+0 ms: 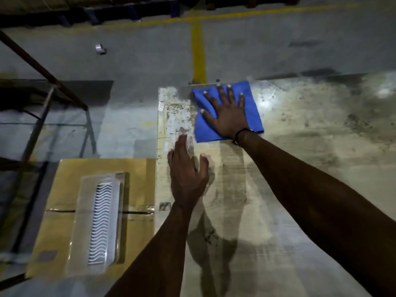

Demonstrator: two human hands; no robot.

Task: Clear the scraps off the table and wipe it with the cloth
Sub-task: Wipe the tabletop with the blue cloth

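Nearest, at the left: a brown cardboard box point(70, 189) taped along its seam, just beside the table's left edge, with a clear plastic tray point(100, 221) of white wavy ridges lying on top. Beside it, the worn, pale table point(289, 200), stained and scuffed, two bare forearms reaching across from the near edge. Left hand point(187, 168) out flat close to the left edge, fingers straight and slightly spread, gripping nothing; touching the surface or just above it, hard to tell, the fingertips blurred. Farther in, right hand point(227, 113) spread wide, palm down, pressing on the blue cloth point(252, 110), fingers straight, not curled round it; dark band at the wrist. Cloth lying flat as a rough square at the far left corner of the table, its far edge right along the table's far rim. Off to the left, a dark metal frame point(42, 99) standing on the grey floor point(139, 61). Beyond the table, a yellow line point(198, 50) painted on the floor, running away to meet a cross line. Far left on the floor, a small silvery object point(100, 48), too small to identify.
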